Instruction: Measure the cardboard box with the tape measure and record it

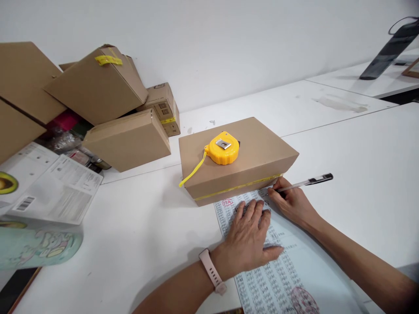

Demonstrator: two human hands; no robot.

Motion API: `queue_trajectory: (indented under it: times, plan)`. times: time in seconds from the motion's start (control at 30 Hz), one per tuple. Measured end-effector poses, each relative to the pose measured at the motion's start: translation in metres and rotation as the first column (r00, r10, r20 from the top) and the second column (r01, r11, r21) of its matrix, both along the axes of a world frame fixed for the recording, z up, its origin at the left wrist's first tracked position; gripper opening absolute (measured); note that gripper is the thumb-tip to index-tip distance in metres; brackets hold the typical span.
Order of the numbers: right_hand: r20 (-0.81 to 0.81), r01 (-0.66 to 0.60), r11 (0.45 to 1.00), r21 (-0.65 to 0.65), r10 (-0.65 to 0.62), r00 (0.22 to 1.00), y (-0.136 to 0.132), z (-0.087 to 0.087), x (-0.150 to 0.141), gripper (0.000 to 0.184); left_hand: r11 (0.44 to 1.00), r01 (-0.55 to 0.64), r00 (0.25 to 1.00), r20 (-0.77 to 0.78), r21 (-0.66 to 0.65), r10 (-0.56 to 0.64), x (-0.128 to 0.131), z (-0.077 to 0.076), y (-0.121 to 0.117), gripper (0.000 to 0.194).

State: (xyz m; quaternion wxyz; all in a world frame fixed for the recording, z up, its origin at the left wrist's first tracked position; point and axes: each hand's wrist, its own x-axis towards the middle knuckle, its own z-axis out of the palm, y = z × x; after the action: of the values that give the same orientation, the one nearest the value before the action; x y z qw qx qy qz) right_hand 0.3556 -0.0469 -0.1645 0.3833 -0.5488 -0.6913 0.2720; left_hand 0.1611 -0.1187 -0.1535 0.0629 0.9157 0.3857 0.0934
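My left hand lies flat with spread fingers on a printed sheet of paper that is covered in handwriting and bears red stamps. A pen with a clear barrel and black cap end is pinched in my right hand, its tip side low by the sheet's upper edge. Just beyond both hands sits a closed cardboard box with a yellow tape strip along its near side. On top of that box rests a yellow tape measure with a metal clip and a yellow strap.
Several cardboard boxes are piled at the left against the wall. Nearer stand a white printed carton with an avocado picture and a pale green patterned bottle. A dark bottle stands far right.
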Motion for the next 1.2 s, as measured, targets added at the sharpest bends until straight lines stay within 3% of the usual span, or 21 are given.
queue_trajectory:
  times: [0.83, 1.0, 1.1, 1.2]
  plan:
    - [0.008, -0.002, 1.000, 0.003, 0.001, 1.000, 0.000, 0.002, 0.000, 0.021, 1.000, 0.001, 1.000, 0.007, -0.024, 0.000, 0.000, 0.000, 0.000, 0.078]
    - [0.019, 0.127, 0.992, 0.009, -0.127, 0.992, -0.008, 0.005, 0.004, 0.023, 0.999, -0.002, 0.999, 0.034, -0.033, 0.003, -0.001, -0.001, 0.000, 0.078]
    - [0.106, 0.193, 0.975, 0.109, -0.205, 0.973, -0.022, 0.004, 0.011, 0.019, 0.999, 0.006, 0.998, 0.062, -0.045, -0.004, -0.002, -0.001, -0.001, 0.077]
    - [0.295, 0.120, 0.958, 0.259, -0.196, 0.935, -0.036, 0.000, 0.020, 0.014, 0.998, -0.006, 0.993, 0.118, -0.057, 0.012, -0.002, -0.003, -0.002, 0.077]
